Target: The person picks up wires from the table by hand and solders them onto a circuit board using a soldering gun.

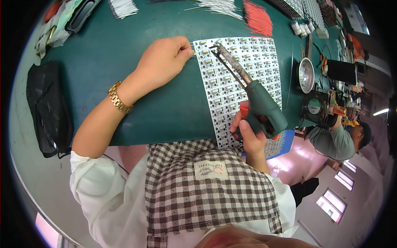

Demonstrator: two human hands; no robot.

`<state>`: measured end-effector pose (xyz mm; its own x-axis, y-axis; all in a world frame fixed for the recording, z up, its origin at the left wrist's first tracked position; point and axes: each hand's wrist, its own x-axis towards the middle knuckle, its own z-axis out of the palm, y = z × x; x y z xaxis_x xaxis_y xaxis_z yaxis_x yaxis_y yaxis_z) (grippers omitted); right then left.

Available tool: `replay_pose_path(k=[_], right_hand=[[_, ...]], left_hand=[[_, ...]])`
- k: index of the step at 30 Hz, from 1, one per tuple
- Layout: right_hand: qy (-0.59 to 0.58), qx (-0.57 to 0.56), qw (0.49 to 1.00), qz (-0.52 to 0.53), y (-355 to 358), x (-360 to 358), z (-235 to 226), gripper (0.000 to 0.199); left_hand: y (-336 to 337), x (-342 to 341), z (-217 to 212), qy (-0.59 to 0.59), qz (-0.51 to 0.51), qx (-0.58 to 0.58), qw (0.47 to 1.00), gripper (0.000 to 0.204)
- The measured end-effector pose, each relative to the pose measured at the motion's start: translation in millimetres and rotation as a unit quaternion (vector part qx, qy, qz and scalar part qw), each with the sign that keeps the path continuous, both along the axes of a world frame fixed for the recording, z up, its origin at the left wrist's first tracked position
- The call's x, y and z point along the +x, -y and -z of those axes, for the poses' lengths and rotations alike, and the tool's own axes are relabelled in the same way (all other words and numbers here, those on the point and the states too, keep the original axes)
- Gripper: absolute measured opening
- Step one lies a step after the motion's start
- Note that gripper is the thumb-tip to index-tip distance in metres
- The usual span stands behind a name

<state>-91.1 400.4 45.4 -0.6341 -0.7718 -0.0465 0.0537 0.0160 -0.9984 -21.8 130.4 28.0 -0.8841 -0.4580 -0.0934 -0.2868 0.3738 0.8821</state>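
A white panel of small circuit boards (225, 89), set with rows of components, lies on the table in front of me. My right hand (253, 140) is wrapped round the grip of a dark green soldering gun (266, 103), a finger on its red trigger. The gun's dark, worn tip reaches over the panel's upper rows; whether it touches a board I cannot make out. At the panel's upper left corner, my left hand (169, 58) is closed in a pinch on a thin wire (192, 44), mostly hidden by the fingers, whose end meets the corner board.
Along the far side of the green table (103, 62) lie white wires (123, 8) and red wires (258, 18). A black mesh bag (47, 107) is at left. To the right are a metal bowl (306, 75), a round fan-like device (315, 108) and a co-worker (337, 140).
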Motion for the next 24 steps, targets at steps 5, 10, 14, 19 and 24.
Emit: replay_pose_path(k=[5, 10, 14, 19, 24], right_hand=[[-0.008, 0.045, 0.999, 0.004, 4, 3, -4, 0.032], [-0.017, 0.064, 0.998, 0.010, 8, 0, -6, 0.018], [-0.006, 0.074, 0.997, 0.015, 6, -1, -4, 0.011], [-0.098, 0.081, 0.992, -0.026, 4, -3, 4, 0.031], [-0.117, 0.075, 0.989, -0.055, 6, -7, 6, 0.027]], left_hand=[[-1, -11, 10, -0.014, 0.013, -0.148, 0.989, 0.019], [1, -16, 11, 0.020, 0.030, -0.182, 0.983, 0.019], [0, -15, 9, 0.024, 0.030, -0.189, 0.981, 0.019], [0, -15, 8, 0.026, 0.030, -0.187, 0.982, 0.018], [1, -15, 7, 0.028, 0.029, -0.185, 0.982, 0.018]])
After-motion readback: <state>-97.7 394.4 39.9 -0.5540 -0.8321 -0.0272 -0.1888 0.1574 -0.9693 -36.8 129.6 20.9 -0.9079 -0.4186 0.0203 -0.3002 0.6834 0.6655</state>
